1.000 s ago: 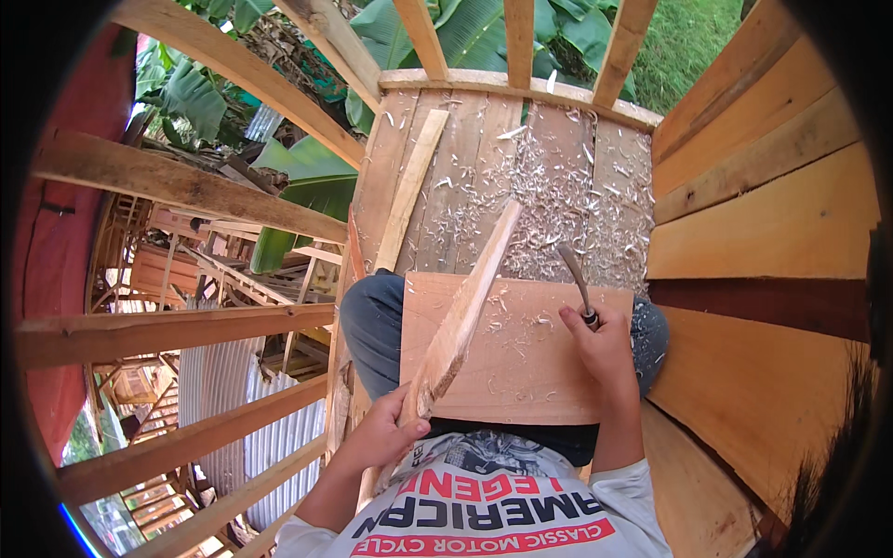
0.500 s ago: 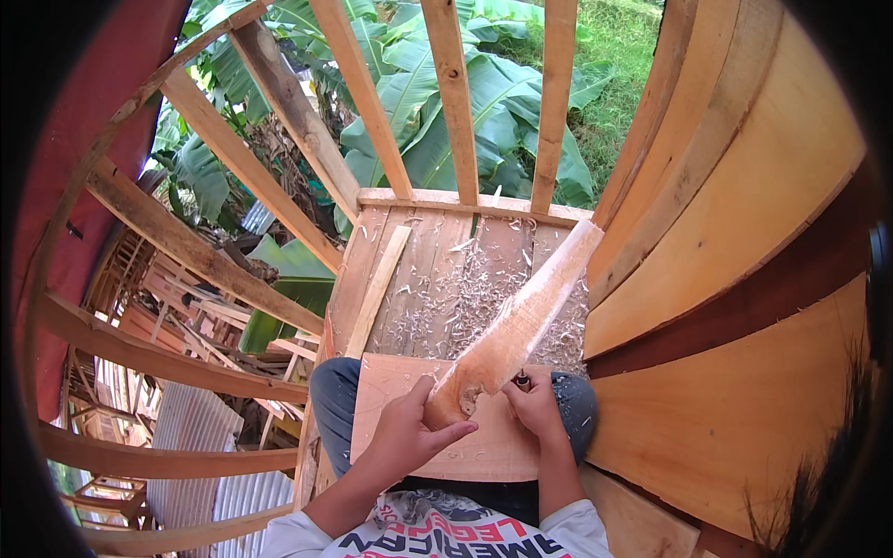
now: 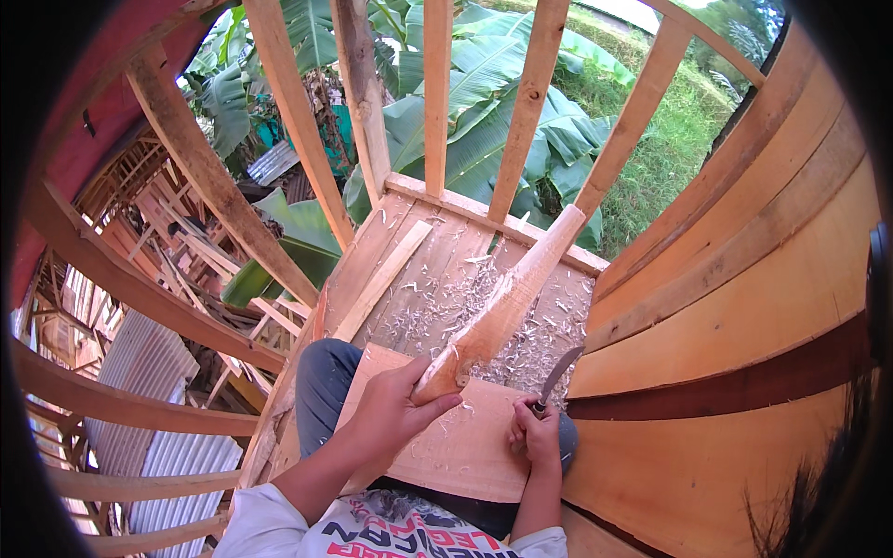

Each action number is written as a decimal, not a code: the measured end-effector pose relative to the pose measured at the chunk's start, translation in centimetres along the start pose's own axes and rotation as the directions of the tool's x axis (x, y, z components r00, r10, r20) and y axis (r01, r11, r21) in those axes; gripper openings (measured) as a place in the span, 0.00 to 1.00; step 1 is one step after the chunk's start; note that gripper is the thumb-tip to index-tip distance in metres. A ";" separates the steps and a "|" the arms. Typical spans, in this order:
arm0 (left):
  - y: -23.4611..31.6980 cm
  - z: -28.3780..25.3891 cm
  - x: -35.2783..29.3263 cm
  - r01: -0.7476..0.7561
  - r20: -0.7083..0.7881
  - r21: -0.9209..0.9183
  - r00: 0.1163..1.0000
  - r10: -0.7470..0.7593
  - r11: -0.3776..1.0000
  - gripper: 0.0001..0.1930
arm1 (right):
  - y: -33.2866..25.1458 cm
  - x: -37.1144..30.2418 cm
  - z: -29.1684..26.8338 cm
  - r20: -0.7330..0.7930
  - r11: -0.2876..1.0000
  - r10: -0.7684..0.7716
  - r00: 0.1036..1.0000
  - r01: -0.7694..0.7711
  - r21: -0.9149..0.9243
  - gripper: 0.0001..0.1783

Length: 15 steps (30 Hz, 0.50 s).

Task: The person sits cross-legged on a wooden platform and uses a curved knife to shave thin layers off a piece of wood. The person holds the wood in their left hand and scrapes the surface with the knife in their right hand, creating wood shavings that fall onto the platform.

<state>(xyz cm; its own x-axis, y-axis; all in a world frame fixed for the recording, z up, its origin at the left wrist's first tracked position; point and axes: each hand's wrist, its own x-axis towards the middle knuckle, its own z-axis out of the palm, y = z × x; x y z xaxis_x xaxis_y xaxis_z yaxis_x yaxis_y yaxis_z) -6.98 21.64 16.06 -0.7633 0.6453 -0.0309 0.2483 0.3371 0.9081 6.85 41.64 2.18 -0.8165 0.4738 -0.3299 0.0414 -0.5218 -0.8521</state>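
My left hand (image 3: 395,409) is closed around the near end of a long, partly carved piece of wood (image 3: 507,312), which slants away toward the far right above my lap. In my right hand (image 3: 535,430) is a knife (image 3: 558,375) with a dark, curved blade pointing up and away; its handle is mostly hidden by my fingers. The blade stands apart from the carved wood, to its right. Across my thighs lies a flat wooden board (image 3: 474,446), with my right hand at its right edge and a few shavings on it.
Wood shavings (image 3: 423,321) litter the plank floor (image 3: 372,237) ahead, where a loose wooden strip (image 3: 383,279) lies at left. Wooden railing posts (image 3: 437,102) rise on the far and left sides. Curved wooden panels (image 3: 744,298) wall the right. Corrugated sheets (image 3: 186,465) lie below left.
My right hand has moved down and away from the carved wood, bringing the knife blade into sight. The carved wood has turned in my left hand, and the whole view has swung to the right.
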 end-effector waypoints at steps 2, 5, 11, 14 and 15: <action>-1.4 -0.2 0.5 -0.038 -0.011 0.039 0.999 0.038 0.999 0.19 | 0.4 0.2 0.0 0.004 0.998 -0.022 1.000 0.022 -0.056 0.04; -3.6 -0.2 1.4 -0.159 -0.067 -0.004 0.985 0.159 0.987 0.20 | 0.8 0.1 0.1 0.007 0.990 -0.059 0.998 0.059 -0.130 0.05; -3.8 -0.5 1.8 0.242 0.168 -0.575 0.970 -0.177 0.781 0.21 | 0.7 0.4 -0.8 0.035 0.997 -0.065 0.997 0.066 -0.039 0.06; -3.0 -1.1 2.2 0.290 0.255 -0.609 0.953 -0.163 0.739 0.21 | 0.4 0.5 -0.6 0.042 0.992 -0.061 0.997 0.065 -0.111 0.07; -3.0 -1.2 2.3 0.297 0.261 -0.617 0.951 -0.167 0.729 0.22 | 0.3 0.5 -0.5 0.042 0.988 -0.056 0.998 0.061 -0.140 0.08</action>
<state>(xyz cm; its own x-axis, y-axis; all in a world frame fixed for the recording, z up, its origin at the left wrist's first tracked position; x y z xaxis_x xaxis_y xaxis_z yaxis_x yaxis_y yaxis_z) -10.16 21.27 13.72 -0.6117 0.7360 -0.2899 -0.4139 0.0146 0.9102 6.70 42.09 1.54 -0.8410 0.4719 -0.2647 0.0716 -0.3878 -0.9190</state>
